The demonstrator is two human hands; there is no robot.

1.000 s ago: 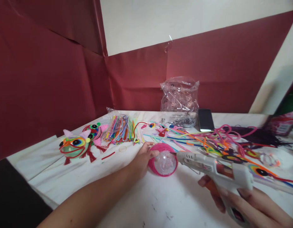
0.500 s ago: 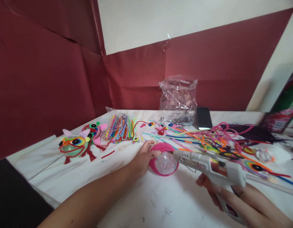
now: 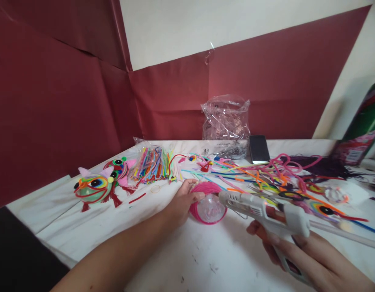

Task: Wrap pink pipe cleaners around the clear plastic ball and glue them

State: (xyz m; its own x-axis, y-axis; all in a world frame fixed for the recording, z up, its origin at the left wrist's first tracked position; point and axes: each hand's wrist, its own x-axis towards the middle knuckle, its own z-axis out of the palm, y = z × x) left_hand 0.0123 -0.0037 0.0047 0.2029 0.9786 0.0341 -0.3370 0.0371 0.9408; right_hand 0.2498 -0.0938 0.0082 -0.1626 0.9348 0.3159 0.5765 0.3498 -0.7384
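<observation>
While the left hand steadies a round, clear plastic ball wound with bright pink cord around its bare, see-through face, the right hand grips the handle of a white plastic hot-glue gun. The two hands are apart: the left one's fingers and thumb clamp the ball's left side, and the right one's fingers wrap the gun. The ball sits mid-table, well in from the far edge of the white marbled table.

The step in hand looks like gluing cord onto the ball. The nozzle points at the upper right of the wound part; whether it touches cannot be told. The next move seems to call for a small, controlled bead, with the ball held still and the left thumb clear of the hot tip.

Toward the table's far left, a clear plastic bag holds a bundle of multicoloured fuzzy stems. At the far edge stands a crumpled, transparent bag, its pinkish contents unclear. Near the far right corner is a green-and-pink printed packet; its contents are hidden.
</observation>
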